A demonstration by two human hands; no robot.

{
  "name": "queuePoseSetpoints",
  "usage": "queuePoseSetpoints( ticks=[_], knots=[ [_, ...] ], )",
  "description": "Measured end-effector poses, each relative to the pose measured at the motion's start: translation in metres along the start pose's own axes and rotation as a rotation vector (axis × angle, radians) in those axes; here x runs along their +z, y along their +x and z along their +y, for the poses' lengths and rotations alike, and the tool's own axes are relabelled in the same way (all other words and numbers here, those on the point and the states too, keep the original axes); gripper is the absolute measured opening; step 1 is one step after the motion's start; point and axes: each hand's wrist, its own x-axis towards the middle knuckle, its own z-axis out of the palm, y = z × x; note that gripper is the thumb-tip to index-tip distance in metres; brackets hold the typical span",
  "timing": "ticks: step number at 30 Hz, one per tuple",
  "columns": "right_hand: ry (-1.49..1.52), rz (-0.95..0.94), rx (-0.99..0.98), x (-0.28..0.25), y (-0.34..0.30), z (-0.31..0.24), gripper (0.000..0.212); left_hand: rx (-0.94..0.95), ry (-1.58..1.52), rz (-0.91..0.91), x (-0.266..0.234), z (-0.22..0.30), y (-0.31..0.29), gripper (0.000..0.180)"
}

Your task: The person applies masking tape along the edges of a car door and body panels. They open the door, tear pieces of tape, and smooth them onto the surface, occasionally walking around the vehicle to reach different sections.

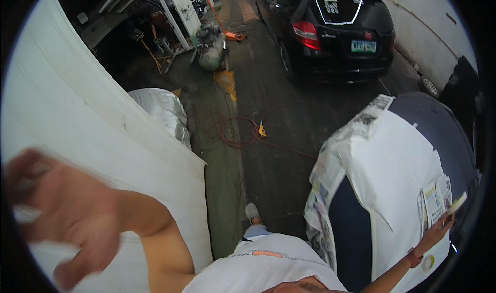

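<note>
My left hand (67, 210) is raised close to the camera at the left, blurred, with thumb and fingers apart and nothing visible in it. Far to the right, my right hand (440, 225) grips a pale roll of masking tape (458, 203), seen nearly edge-on. It reaches over a dark car panel (351, 226) partly covered with white paper (395, 156). Folded newspaper pieces (433, 202) lie beside the right hand. A second tape roll (428, 263) rests on the white paper near my right wrist. More newspaper (330, 158) covers the panel's left edge.
A black car (341, 34) stands ahead. A red hose (237, 143) with a yellow tool (262, 129) lies coiled on the floor. A green air compressor (211, 58) and an orange floor jack (233, 35) stand farther off. A white corrugated wall (103, 112) rises at left, near a silver cover (163, 109).
</note>
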Motion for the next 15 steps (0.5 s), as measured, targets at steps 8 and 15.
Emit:
queuePoseSetpoints(
  ticks=[8, 15],
  knots=[
    [0.639, -0.83, 0.056, 0.189, -0.201, -0.355, 0.036, -1.611, 0.294, -0.19, -0.135, -0.035, -0.342, 0.061],
    [0.125, -1.419, -0.377, 0.326, -0.359, -0.395, 0.029, -1.833, 0.193, -1.602, -0.19, -0.012, -0.445, 0.068]
  ],
)
